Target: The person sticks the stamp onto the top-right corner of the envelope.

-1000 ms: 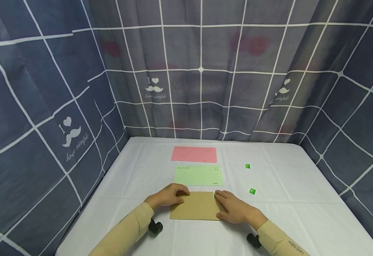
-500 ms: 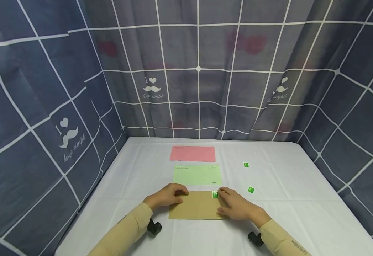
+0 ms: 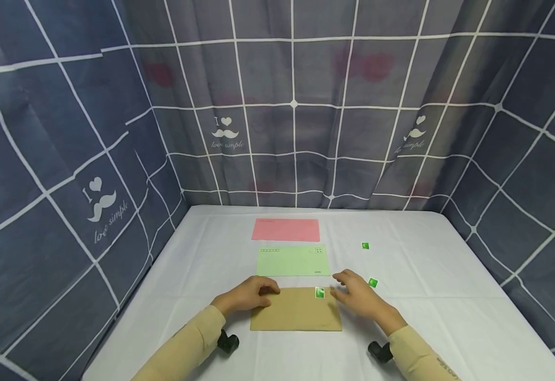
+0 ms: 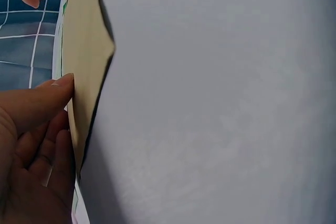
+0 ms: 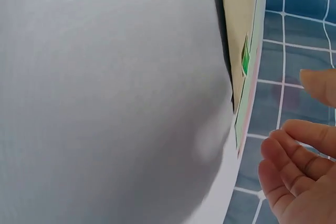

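Note:
A brown envelope (image 3: 296, 315) lies flat near the front of the white table, with a green stamp (image 3: 320, 292) at its upper right corner. My left hand (image 3: 249, 293) rests on the envelope's left part, thumb and fingers apart; the left wrist view shows the thumb (image 4: 63, 81) right at its surface. My right hand (image 3: 360, 296) hovers just beyond the right edge, fingers loosely bent and nothing in them. Close past the right fingers lies a loose green stamp (image 3: 373, 282), and farther back a second loose stamp (image 3: 365, 245).
Behind the brown envelope lie a light green envelope (image 3: 293, 261) and, farther back, a pink envelope (image 3: 285, 230). Dark grid-patterned curtains (image 3: 268, 127) enclose the white table (image 3: 415, 338) at the back and both sides.
My right hand has lifted off the brown envelope's corner and drawn back to the right, uncovering the stamp there. The left hand stays on the envelope.

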Available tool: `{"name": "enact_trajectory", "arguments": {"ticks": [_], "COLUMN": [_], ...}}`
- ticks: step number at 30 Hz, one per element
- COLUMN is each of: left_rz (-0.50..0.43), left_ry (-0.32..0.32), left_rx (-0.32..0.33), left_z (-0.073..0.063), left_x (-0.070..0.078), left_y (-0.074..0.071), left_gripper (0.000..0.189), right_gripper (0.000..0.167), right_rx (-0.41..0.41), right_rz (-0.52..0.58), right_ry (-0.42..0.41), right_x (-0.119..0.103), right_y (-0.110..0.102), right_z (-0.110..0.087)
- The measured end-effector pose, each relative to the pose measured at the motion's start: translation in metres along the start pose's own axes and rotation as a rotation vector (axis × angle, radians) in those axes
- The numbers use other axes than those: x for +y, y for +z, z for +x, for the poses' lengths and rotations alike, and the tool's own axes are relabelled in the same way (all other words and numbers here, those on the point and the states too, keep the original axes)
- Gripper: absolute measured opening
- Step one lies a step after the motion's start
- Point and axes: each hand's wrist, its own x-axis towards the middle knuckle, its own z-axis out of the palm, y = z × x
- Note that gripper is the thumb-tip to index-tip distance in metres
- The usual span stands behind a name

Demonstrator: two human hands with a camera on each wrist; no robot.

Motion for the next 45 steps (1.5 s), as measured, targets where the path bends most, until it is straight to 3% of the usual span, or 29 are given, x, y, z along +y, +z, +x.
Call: {"name": "enact_trajectory", "arguments": {"ticks": [8,28,35,45], "left_rz": [0.007,0.054,0.005,-0.057], "left_ry": [0.020,0.062,0.095,0.068], "left_rx": [-0.011,-0.029,0.040,0.119], "left_z": [-0.002,-0.003,0.004,0.028], "left_x": [-0.003,0.004,0.008,0.007], "left_y": [0.003,-0.003,-0.018,-0.033], "left_gripper": [0.029,0.030,0.032,0.031], "right_gripper": [0.037,0.034,0.029,0.028], "right_rx": [0.043,0.139,0.175,0.182], "right_rz": [0.072,0.088,0.104,0.116], "right_ry": [0.125,0.190,0.234,0.271], "right_x": [0.007,0.030,0.039,0.042], "right_y": [0.000,-0.013,-0.019,-0.017], "right_z": [0.000,-0.003,-0.008,-0.014]}}
